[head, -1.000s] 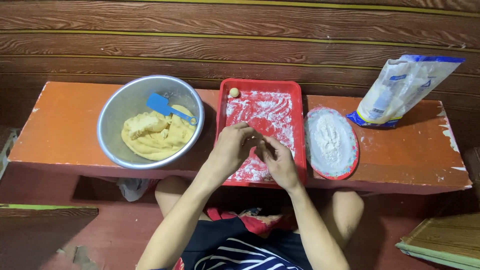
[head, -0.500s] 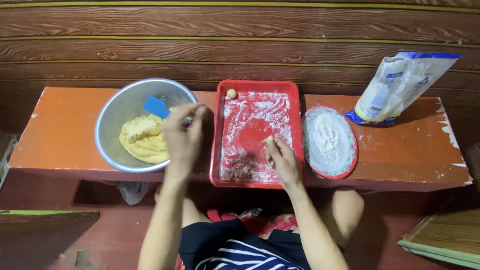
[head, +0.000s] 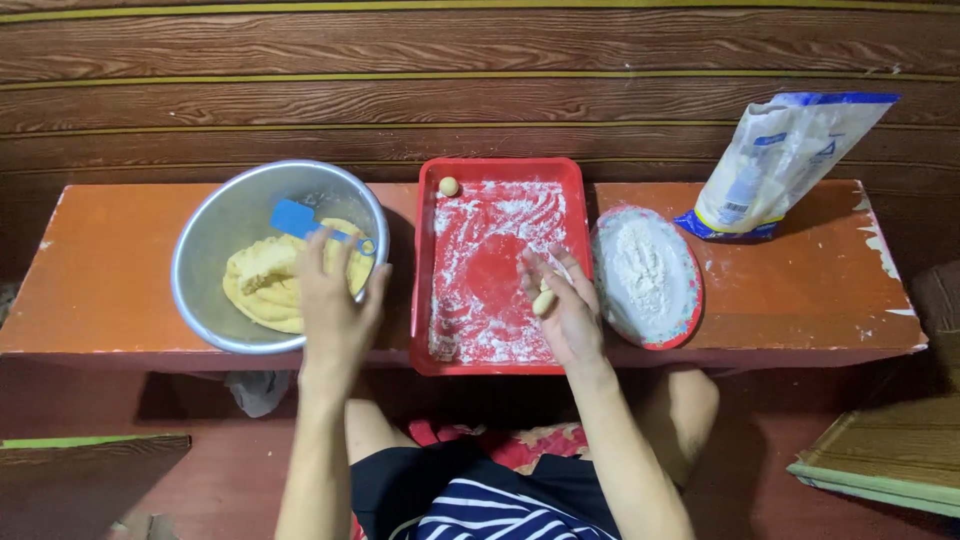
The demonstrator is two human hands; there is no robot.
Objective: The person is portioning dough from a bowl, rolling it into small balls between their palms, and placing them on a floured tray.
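Note:
My left hand (head: 335, 305) reaches into the metal bowl (head: 215, 225), fingers spread over the yellow dough (head: 262, 280) beside a blue scraper (head: 298, 218); whether it grips dough I cannot tell. My right hand (head: 565, 305) hovers over the red floured tray (head: 500, 200), curled around a small piece of dough (head: 543, 299). One small dough ball (head: 449, 186) sits in the tray's far left corner.
A plate of flour (head: 645, 270) lies right of the tray. A flour bag (head: 775, 165) leans against the wooden wall. All rest on an orange bench (head: 800, 290). My knees are below its front edge.
My left hand left the tray and moved left into the bowl, onto the dough. My right hand stayed over the tray, lifted slightly with the dough piece.

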